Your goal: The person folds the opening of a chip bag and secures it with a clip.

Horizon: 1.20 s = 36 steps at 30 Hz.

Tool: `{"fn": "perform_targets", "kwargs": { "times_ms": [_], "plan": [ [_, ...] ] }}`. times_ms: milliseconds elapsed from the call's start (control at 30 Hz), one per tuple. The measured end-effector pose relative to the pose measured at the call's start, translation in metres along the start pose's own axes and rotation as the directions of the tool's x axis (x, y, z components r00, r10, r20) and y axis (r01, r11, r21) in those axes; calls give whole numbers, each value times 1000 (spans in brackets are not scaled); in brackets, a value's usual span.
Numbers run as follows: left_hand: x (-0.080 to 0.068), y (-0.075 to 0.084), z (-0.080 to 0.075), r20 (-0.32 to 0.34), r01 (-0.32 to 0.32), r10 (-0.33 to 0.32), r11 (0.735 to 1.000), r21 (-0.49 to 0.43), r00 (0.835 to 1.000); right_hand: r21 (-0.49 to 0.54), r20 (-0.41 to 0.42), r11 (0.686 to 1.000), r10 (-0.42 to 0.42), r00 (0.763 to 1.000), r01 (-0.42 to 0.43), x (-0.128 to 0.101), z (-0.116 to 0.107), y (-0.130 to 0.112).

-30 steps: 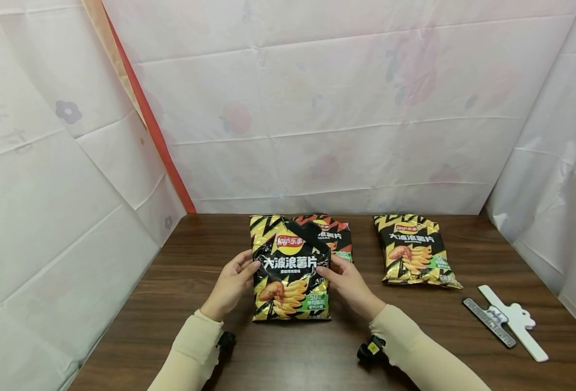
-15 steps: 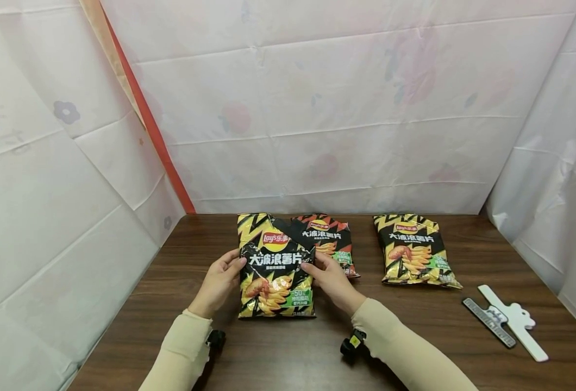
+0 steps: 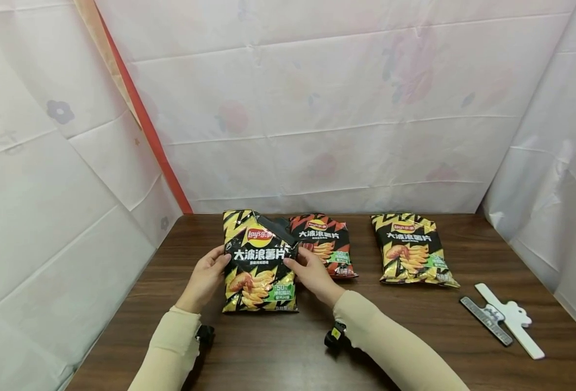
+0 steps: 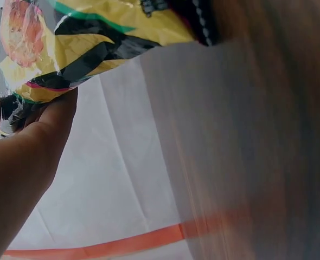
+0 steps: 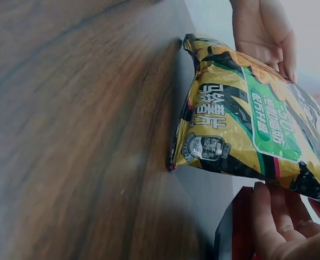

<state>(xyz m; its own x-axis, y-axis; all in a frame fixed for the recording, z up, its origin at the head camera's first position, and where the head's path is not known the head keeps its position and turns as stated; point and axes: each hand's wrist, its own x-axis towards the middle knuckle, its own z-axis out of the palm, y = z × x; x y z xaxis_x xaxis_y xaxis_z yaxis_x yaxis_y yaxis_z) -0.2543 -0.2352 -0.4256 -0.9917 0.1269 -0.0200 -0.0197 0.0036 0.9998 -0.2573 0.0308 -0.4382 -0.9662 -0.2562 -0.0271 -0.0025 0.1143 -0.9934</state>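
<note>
A yellow-and-black bag of chips is held upright above the table between both hands. My left hand grips its left edge, thumb in front and fingers behind. On the opposite edge, my right hand grips it with the thumb on the front. A black bag clip runs diagonally across the bag's upper right corner. In the right wrist view the bag's bottom seam is close over the wood. A red-and-black bag of chips lies just behind my right hand, its left side partly hidden.
Another yellow-and-black bag of chips lies farther right on the wooden table. A white clip and a dark grey clip lie near the right edge. White cloth hangs behind and on both sides.
Both hands have carried the held bag to the left, uncovering more of the red-and-black bag behind it. The other bag and the loose clips stay where they were.
</note>
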Motion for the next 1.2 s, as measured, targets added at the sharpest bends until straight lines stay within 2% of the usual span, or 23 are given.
{"fn": "perform_targets", "kwargs": {
  "times_ms": [333,500,933,1200],
  "plan": [
    [7,1,-11,-35,28,-27,999,22,999,-18,-37,999,48,998,-49,15,14,-9],
    [12,1,-15,-56,29,-28,999,13,998,22,-53,996,92,994,-91,19,20,-13],
    [19,4,-29,-117,60,-56,998,29,992,122,-15,989,82,997,-80,27,33,-22],
    [33,2,-36,-179,79,-66,995,63,982,201,-41,974,119,992,-109,42,42,-20]
  ]
}}
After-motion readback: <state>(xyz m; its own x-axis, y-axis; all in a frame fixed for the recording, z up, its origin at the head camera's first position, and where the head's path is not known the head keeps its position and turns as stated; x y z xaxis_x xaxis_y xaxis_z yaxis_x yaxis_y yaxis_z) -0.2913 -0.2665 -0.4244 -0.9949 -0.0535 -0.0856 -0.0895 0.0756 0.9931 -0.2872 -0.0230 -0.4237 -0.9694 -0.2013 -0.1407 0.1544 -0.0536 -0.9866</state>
